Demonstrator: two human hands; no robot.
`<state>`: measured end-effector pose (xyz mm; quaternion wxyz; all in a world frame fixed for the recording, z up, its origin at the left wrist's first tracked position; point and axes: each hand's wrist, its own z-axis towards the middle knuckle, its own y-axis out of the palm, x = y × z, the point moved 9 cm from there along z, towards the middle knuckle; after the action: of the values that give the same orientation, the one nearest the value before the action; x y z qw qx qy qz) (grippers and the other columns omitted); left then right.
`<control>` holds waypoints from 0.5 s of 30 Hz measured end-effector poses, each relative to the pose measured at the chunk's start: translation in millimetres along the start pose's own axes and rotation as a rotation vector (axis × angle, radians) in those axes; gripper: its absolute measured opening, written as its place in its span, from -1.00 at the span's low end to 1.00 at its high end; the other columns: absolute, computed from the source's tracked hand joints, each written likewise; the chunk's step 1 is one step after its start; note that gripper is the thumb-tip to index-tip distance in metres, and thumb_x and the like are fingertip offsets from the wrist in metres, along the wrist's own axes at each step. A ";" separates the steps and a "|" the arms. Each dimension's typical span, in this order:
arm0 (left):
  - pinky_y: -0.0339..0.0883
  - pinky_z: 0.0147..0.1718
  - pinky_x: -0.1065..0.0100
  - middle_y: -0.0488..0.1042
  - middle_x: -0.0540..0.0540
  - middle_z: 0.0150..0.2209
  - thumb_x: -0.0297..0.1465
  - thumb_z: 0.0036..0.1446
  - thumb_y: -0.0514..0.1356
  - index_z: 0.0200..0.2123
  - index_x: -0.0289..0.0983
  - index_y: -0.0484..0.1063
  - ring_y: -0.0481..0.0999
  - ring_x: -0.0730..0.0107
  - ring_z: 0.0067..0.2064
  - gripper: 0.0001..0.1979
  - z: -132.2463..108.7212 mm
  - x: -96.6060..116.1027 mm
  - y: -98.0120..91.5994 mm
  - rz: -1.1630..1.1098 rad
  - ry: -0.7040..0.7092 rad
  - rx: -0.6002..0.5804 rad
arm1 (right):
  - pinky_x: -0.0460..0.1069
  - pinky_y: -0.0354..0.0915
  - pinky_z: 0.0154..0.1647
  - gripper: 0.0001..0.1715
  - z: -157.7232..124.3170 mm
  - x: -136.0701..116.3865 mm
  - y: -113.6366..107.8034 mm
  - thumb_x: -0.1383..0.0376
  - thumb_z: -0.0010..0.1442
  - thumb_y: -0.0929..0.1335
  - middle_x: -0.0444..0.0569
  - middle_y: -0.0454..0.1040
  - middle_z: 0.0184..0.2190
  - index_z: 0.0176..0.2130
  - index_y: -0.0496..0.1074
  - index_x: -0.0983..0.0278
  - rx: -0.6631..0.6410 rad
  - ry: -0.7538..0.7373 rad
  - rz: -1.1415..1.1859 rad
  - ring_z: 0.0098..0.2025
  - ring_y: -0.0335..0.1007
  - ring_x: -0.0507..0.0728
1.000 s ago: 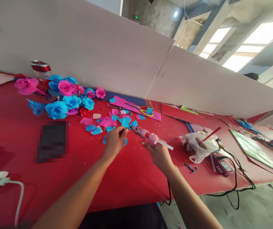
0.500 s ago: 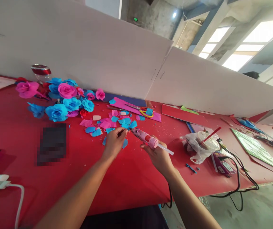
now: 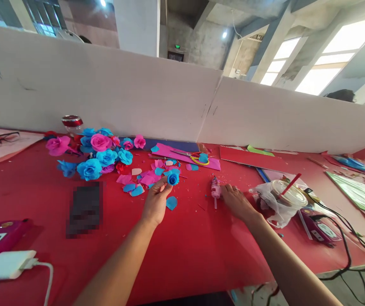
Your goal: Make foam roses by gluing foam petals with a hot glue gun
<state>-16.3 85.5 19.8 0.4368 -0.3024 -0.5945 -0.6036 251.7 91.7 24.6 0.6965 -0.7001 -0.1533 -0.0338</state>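
Note:
My left hand (image 3: 155,203) is closed, pinching a small blue paper rose (image 3: 173,179) above the table; its curled centre faces up. To its right, the pink hot glue gun (image 3: 215,189) rests on the red surface, a clear glue stick jutting from its back end. My right hand (image 3: 237,202) lies low over the gun's handle side, its fingers bent round that part and hiding it. Loose blue petals (image 3: 171,203) and pink paper petals (image 3: 150,177) are scattered around the left hand. Behind them, yellow-handled scissors (image 3: 199,160) lie on a pink paper strip (image 3: 185,155).
Finished paper flowers (image 3: 89,169) cluster at the left, before a red-lidded jar (image 3: 72,123). A cup in a plastic bag (image 3: 280,199) and a power strip (image 3: 321,227) with cables stand right. A white charger (image 3: 8,264) sits front left. A white partition (image 3: 131,93) closes the back.
My right hand has moved right and lowered the glue gun onto the table. My left hand has raised the blue rose, turning its face into view. The camera view has shifted.

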 end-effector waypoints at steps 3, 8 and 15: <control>0.24 -0.03 0.29 0.52 -0.02 -0.33 -0.29 -0.12 0.36 -0.46 -0.18 0.54 0.45 0.35 -0.15 -0.87 0.4 4.7 -0.5 0.031 0.033 0.006 | 0.22 0.18 -0.01 -0.42 -2.7 -18.5 -35.7 0.57 0.11 0.23 0.27 0.28 0.14 0.12 0.32 0.32 0.187 0.046 0.129 0.12 0.21 0.36; 0.27 -0.14 0.34 0.48 0.02 -0.36 -0.33 -0.21 0.37 -0.49 -0.19 0.47 0.44 0.42 -0.21 -0.84 1.7 2.3 -3.5 -0.081 -0.036 0.067 | 0.02 0.27 -0.02 -0.66 2.3 -112.4 -90.6 0.41 0.18 0.27 -0.01 0.54 -0.12 -0.08 0.49 0.19 0.318 -0.251 0.970 -0.07 0.42 0.13; 0.26 -0.35 0.42 0.42 0.02 -0.42 -0.24 -0.16 0.33 -0.50 -0.24 0.33 0.42 0.48 -0.34 -0.74 9.9 1.1 -25.2 -0.030 -0.075 0.189 | -0.03 0.29 -0.26 -0.76 32.2 -110.7 -44.5 0.33 0.15 0.27 -0.06 0.60 -0.35 -0.27 0.53 0.23 0.389 0.055 1.164 -0.32 0.48 0.11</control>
<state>-40.7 92.8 10.4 0.4319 -0.2731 -0.6691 -0.5396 129.5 104.1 37.8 0.7195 -0.5278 0.2685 0.3628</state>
